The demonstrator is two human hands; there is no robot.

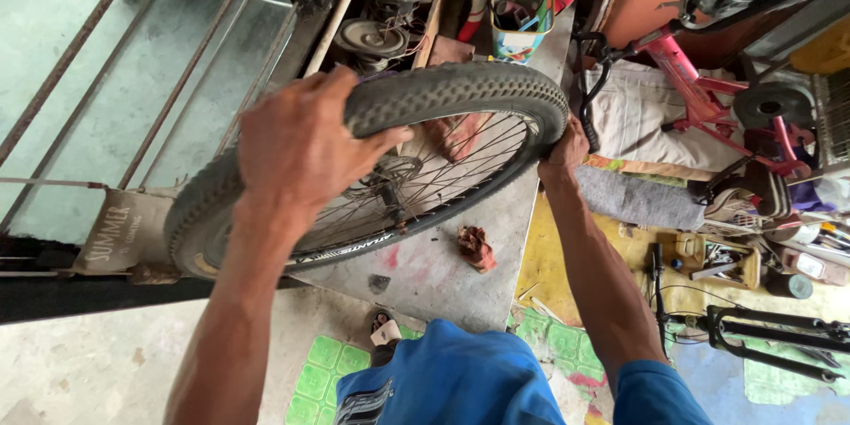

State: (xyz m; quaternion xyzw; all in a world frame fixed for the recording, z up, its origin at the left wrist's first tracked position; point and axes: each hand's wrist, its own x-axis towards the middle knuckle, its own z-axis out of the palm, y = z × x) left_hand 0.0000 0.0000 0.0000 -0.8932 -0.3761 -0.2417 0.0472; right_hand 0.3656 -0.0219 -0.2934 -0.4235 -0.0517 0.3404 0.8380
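Nearby, a red rag lies below the hand-held bicycle wheel.

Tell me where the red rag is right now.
The red rag lies on the grey floor at centre frame, just below the bicycle wheel, between the person's forearms.

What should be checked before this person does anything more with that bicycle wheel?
1. Left hand has a grip on the tyre: ok, palm and fingers wrap over the tread.
2. Right hand holds the far side: ok, closed at the tyre's edge.
3. Tyre seated on the rim all round: cannot tell, near part hidden by the arm.
4. Spokes intact: ok where visible.
5. Floor below clear: not ok, a red rag lies there.
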